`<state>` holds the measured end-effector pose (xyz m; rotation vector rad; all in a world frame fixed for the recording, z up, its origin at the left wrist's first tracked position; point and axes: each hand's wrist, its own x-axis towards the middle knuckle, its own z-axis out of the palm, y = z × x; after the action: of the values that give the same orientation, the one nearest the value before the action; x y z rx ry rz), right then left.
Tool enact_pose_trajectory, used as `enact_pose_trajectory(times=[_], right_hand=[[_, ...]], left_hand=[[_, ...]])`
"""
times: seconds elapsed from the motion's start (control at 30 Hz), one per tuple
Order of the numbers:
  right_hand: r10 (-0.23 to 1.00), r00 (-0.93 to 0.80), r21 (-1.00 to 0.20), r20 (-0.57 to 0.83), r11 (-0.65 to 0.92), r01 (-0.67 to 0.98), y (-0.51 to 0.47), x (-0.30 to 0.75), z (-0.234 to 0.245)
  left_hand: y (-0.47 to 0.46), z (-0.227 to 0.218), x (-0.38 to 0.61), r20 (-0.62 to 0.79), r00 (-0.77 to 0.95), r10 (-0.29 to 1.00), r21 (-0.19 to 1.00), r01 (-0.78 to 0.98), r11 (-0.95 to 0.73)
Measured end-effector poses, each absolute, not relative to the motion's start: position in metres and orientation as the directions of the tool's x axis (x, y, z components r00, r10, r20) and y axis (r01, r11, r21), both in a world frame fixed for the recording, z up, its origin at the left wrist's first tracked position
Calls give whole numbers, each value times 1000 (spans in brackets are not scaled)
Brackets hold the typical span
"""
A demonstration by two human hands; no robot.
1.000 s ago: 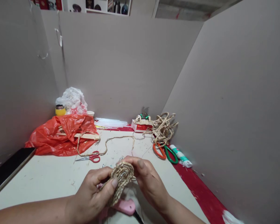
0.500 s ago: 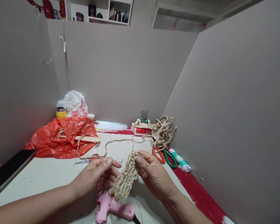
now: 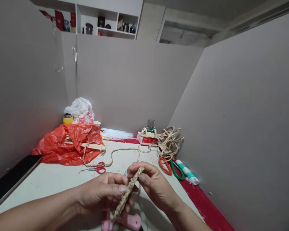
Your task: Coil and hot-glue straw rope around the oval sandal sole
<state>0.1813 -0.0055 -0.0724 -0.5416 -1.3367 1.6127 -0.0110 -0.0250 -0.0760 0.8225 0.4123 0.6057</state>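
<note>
Between my hands is a piece made of rows of braided straw cord [image 3: 125, 196], tilted so that its narrow edge faces me. My left hand [image 3: 108, 189] grips its left side, thumb on the near edge and fingers behind. At the upper end, my right hand [image 3: 150, 183] pinches it between thumb and fingers. A strand of cord [image 3: 121, 149] lies on the table beyond my hands, winding left toward the red bag. Beneath the braided piece lies a pink glue gun [image 3: 131, 221], partly hidden by it and by my left hand.
Red-handled scissors [image 3: 100, 168] lie left of my hands. A red plastic bag [image 3: 55, 144] with wooden sticks and a black phone [image 3: 14, 179] are farther left. At the back are clear glue sticks [image 3: 117, 133], a cord heap [image 3: 170, 142] and green-and-orange-handled shears [image 3: 177, 170].
The braided piece has turned from its broad face to its narrow edge. My left hand has moved right and closed on it. The camera view has tilted up slightly.
</note>
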Motion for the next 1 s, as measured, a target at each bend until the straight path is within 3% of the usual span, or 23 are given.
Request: enact_pose_trajectory(times=[0.2, 0.37, 0.43, 0.53, 0.63, 0.73, 0.9, 1.0], right_hand=[[909, -368, -968, 194, 117, -220, -2, 182, -60], [930, -322, -950, 178, 248, 191, -16, 182, -62], [905, -407, -846, 127, 313, 431, -30, 181, -70], [832, -554, -584, 24, 462, 668, -50, 178, -83], [786, -618, -388, -28, 561, 731, -59, 174, -91], [785, -619, -277, -29, 588, 759, -57, 167, -96], [768, -627, -178, -134, 603, 777, -47, 151, -103], [766, -630, -190, -128, 605, 773, -43, 149, -108]], left_hand=[[-20, -63, -13, -44, 609, 792, 827, -423, 371], [-6, -49, -26, 108, 420, 901, 895, -435, 96], [3, -45, -35, 178, 297, 938, 919, -391, -50], [11, -37, -49, 284, 104, 953, 927, -285, -245], [14, -27, -58, 373, -22, 928, 904, -218, -368], [15, -21, -63, 409, -93, 908, 889, -183, -420], [23, -24, -65, 346, -108, 932, 916, -174, -361], [28, -29, -66, 314, -114, 942, 929, -169, -330]])
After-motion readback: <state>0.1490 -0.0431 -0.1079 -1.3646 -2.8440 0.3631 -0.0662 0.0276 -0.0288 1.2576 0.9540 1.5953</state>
